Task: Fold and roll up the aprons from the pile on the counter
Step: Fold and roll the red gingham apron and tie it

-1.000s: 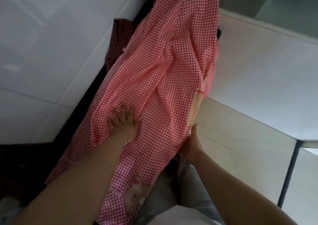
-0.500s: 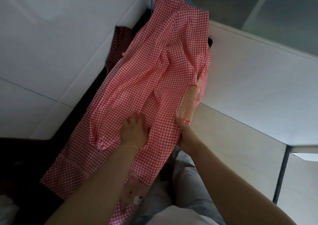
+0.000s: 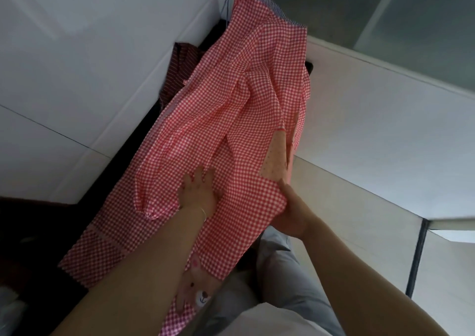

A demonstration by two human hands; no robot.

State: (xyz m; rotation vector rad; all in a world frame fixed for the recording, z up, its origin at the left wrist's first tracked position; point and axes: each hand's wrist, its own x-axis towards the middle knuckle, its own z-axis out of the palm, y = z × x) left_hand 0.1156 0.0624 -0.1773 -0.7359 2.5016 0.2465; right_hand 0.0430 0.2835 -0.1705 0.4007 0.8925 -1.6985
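we looked down on a dark bench point(image 3: 144, 140) that ran from the lower left of the frame to the upper centre, squeezed between white wall panels point(image 3: 84, 60) on the left and a pale cabinet side point(image 3: 380, 140) on the right. a frosted glass pane point(image 3: 401, 19) filled the upper right corner. a red gingham apron point(image 3: 231, 119) lay stretched along the bench, rumpled into long folds, with its near end hanging off the front edge by our grey trousers point(image 3: 282, 271). a pink pocket patch with a small bear face point(image 3: 203, 296) showed at that hanging end. behind the apron, at the left centre of the frame, a dark red striped cloth point(image 3: 177, 71) lay against the wall, and a thin blue-striped edge point(image 3: 272, 9) peeked out at the apron's far end.

both our bare forearms reached in from the bottom of the frame. the left hand point(image 3: 199, 194) lay palm down on the middle of the apron, fingers straight and slightly spread, its grip open and pressing the cloth flat. a thin bracelet point(image 3: 203, 211) sat at that wrist. the right hand point(image 3: 291, 215) was at the apron's right edge, thumb on top and fingers tucked under, its grip closed on a fold of gingham.
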